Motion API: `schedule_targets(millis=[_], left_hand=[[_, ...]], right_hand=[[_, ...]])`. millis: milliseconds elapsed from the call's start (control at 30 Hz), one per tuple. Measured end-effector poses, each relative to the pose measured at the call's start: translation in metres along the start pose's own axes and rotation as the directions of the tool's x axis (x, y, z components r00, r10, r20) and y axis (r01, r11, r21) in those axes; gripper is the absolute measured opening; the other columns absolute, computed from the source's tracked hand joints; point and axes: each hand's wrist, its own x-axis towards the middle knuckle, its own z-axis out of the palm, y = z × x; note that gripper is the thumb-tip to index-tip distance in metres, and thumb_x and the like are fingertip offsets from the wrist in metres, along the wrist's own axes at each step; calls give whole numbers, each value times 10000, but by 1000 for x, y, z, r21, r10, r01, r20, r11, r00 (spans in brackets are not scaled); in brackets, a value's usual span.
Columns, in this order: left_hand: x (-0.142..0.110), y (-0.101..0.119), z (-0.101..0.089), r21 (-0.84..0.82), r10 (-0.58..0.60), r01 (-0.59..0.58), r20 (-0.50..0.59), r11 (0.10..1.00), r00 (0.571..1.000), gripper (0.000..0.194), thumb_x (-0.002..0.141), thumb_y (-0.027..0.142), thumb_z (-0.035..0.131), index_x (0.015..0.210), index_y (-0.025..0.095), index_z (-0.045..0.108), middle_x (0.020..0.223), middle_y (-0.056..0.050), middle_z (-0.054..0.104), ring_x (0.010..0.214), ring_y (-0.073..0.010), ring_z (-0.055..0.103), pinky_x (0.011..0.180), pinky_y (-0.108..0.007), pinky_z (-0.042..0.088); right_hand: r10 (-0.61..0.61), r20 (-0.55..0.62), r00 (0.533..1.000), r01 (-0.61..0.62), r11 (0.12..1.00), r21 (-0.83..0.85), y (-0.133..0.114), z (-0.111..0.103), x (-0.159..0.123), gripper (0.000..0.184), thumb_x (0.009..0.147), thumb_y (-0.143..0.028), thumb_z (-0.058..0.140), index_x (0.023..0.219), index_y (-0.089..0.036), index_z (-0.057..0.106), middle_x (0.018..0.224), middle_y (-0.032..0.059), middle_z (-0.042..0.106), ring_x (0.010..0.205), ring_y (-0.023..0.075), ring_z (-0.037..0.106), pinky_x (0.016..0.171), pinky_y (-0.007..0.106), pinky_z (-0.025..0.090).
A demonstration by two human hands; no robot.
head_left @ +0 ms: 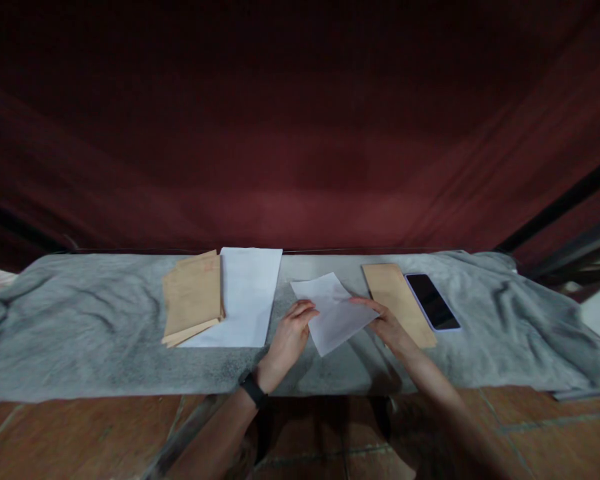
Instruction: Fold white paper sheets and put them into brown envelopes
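**Two Hands, One White Sheet**

You hold a white sheet point(337, 317) over the cloth-covered tabletop point(130, 370), between the brown envelopes point(193, 300) and a lone brown envelope point(397, 303). The fingers of your left hand point(289, 339) close on its left edge; those of your right hand point(387, 328) pinch its right side. To your left, the brown envelopes overlap the white paper point(253, 293). To your right, a dark-screened phone point(433, 301) lies just beside the lone brown envelope.
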Motion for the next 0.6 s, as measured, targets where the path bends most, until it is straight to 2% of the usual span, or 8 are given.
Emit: schedule_targets(millis=[100,200,267,367,467,533,600], left_hand=[[-4,-12,2,41,-48,43,128,998,991,551,748,-103,470,1135,203,716,1259,-82,677,1260,-210,585,1081,-431,510],[-9,-13,-5,98,-84,62,246,993,966,557,759,-50,565,1221,234,692,1423,-84,591,1398,-243,471,1170,-501,405],[-11,-8,-12,125,-97,63,288,990,953,510,772,57,683,1241,255,685,1475,-86,549,1439,-285,414,1191,-559,342],[-13,-2,-20,77,-90,69,307,995,948,415,789,175,755,1192,261,711,1352,-83,650,1324,-276,539,1120,-506,430],[-13,-2,-22,-18,-103,113,298,993,949,287,821,130,700,1081,244,748,1134,-57,747,1102,-224,665,995,-387,521],[-11,-3,-21,-46,-172,192,275,980,946,231,841,131,661,1026,227,760,1056,-53,765,1021,-219,689,936,-354,538],[-9,-5,-20,-62,-278,302,255,951,926,182,862,182,640,993,204,765,993,-58,772,940,-225,703,865,-338,549]], right_hand=[[-123,19,992,123,956,-266,5,1,-1,270,758,-257,661,995,-254,792,1050,59,728,988,236,667,930,393,539],[-177,47,983,178,867,-465,5,2,-4,299,786,-185,621,1013,-270,795,1042,64,688,990,230,658,929,391,542],[-208,68,976,211,809,-548,0,1,-6,286,804,-168,629,1013,-275,793,1119,81,666,1077,245,636,971,406,526],[-196,140,971,240,771,-590,-9,1,-6,243,822,-162,638,985,-271,782,1228,80,656,1172,253,604,1032,419,489],[-63,212,975,174,811,-559,-11,1,-6,269,842,-160,596,1041,-254,751,1105,56,721,1055,228,666,984,390,508],[-13,185,983,111,840,-531,-9,2,-5,282,852,-187,583,1087,-239,731,1071,53,741,1010,227,685,953,380,517],[-11,106,994,63,860,-507,-7,4,-4,270,867,-251,585,1098,-229,723,1098,60,742,1006,233,688,944,381,517]])
